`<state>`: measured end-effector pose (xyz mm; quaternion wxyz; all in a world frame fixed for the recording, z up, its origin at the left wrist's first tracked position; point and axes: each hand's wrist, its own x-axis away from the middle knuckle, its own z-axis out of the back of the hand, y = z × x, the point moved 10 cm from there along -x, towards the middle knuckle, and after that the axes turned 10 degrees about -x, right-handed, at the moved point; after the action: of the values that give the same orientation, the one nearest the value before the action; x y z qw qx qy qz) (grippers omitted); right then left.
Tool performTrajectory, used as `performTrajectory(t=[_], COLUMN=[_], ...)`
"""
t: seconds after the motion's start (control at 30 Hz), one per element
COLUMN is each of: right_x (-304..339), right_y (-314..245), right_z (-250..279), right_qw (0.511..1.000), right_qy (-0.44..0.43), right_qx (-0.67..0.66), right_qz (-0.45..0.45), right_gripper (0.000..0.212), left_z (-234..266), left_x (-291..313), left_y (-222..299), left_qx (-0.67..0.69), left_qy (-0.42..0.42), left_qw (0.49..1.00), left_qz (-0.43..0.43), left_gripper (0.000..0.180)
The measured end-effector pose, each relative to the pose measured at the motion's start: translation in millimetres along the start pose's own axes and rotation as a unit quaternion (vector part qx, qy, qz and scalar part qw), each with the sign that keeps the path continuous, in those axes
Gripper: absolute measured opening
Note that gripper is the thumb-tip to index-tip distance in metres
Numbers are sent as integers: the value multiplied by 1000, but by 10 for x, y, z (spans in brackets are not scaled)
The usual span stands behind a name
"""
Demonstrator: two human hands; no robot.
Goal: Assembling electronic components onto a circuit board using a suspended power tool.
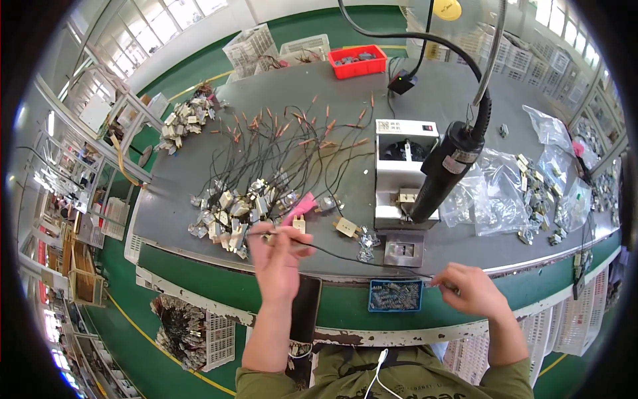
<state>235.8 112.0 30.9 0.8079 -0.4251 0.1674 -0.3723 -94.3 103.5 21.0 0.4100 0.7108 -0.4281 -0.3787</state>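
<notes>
A thin black cable (pixel 359 257) stretches between my two hands above the front of the bench. My left hand (pixel 278 261) is closed around one part of it, beside a heap of cream and metal connectors (pixel 229 213). With bent fingers, my right hand (pixel 470 290) pinches the cable's other end, just right of a blue tray (pixel 369 297) full of small metal parts. Past my left fingertips lies a pink strip (pixel 299 208). One cream connector (pixel 346 227) rests apart from the heap, near a small clear bag of metal pieces (pixel 366 246).
A black electric screwdriver (pixel 446 174) hangs over a metal fixture (pixel 389 213), with a small metal block (pixel 403 251) in front. Cables with copper-coloured ends (pixel 286 130) spread behind the heap. Plastic bags (pixel 495 193) and connectors lie right; a red bin (pixel 359 70) stands at the back.
</notes>
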Motion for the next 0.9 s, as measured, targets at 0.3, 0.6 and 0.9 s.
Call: performTrajectory(t=[0.3,0.6,0.9], right_x=[-179,-416,-586], right_y=[288,397,175], right_z=[-64,-282,-181], right_qw=[911,931,979], right_qy=[6,40,147], right_qx=[-405,-358,99], right_qz=[-72,-63,101], right_gripper=[38,42,42], left_z=[-451,-1311,-1197], left_x=[432,420,255], left_y=[579,-168,-592], left_qx=[-644,-631,-598], left_qy=[-131,-327,-372], left_qw=[719,664,694], left_qz=[-226,-231,-151], left_gripper=[26,27,21])
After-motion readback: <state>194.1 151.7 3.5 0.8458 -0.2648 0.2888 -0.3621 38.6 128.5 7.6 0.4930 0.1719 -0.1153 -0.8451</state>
